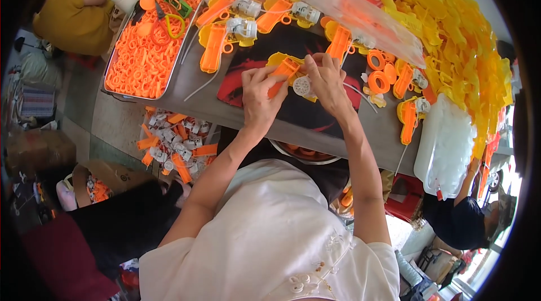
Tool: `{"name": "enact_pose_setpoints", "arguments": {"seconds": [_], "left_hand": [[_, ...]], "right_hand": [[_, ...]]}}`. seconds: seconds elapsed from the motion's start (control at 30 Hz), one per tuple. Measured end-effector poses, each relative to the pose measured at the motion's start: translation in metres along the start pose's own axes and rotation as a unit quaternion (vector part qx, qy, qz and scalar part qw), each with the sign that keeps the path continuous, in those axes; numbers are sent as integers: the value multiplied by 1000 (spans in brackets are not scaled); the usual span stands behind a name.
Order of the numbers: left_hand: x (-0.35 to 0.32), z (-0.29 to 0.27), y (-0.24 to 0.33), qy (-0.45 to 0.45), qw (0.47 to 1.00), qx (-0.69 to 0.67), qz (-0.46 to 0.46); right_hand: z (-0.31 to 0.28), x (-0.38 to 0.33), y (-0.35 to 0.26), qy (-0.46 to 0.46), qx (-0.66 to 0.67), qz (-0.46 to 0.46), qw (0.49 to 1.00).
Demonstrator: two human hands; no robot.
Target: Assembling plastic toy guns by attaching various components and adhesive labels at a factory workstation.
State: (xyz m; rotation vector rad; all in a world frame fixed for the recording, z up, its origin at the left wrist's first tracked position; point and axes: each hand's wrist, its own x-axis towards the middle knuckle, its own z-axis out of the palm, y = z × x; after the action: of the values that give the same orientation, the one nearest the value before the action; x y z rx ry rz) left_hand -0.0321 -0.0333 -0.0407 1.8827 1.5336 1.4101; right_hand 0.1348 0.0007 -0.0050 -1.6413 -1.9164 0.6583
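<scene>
My left hand (262, 95) is closed around the orange body of a plastic toy assembly (288, 67), which has a yellow shell behind it. A white round gear-like part (302, 86) shows at its right side. My right hand (329, 84) is at the assembly's upper right, thumb and fingers drawn together in a pinch; what lies between these fingertips is hidden. Both hands are over a black and red mat (236, 88). Similar orange and yellow assemblies with clear-and-white motor units (213, 47) lie beyond and to either side, one of them (339, 42) close to my right fingers.
A metal tray of small orange parts (138, 64) stands left, with scissors (163, 19) on top. Orange rings (378, 81) lie right, near a white bin of translucent bags (445, 143). Yellow shells (451, 36) are heaped far right. Clear plastic film (389, 28) drapes across the back.
</scene>
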Motion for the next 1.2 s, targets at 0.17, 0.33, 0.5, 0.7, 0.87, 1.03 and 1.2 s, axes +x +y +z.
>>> {"name": "enact_pose_setpoints", "arguments": {"seconds": [0.17,0.33,0.5,0.7,0.87,1.03,1.2], "left_hand": [[-1,3,-3,14,1000,14,14],[-1,5,0,9,999,37,31],[-4,3,1,-17,997,64,48],[15,-16,6,-32,984,109,134],[41,1,-5,-98,974,-3,204],[32,3,-11,-92,978,0,187],[30,-3,-5,-127,976,33,171]], "right_hand": [[0,1,2,-29,14,26,999],[5,-1,8,2,45,15,999],[-13,-8,-3,-7,46,14,999],[-31,-34,-24,-9,-105,-245,964],[-18,-31,-12,-5,-177,-280,943],[-58,-23,-4,-35,3,-221,975],[-73,-12,19,-105,191,-15,976]]}}
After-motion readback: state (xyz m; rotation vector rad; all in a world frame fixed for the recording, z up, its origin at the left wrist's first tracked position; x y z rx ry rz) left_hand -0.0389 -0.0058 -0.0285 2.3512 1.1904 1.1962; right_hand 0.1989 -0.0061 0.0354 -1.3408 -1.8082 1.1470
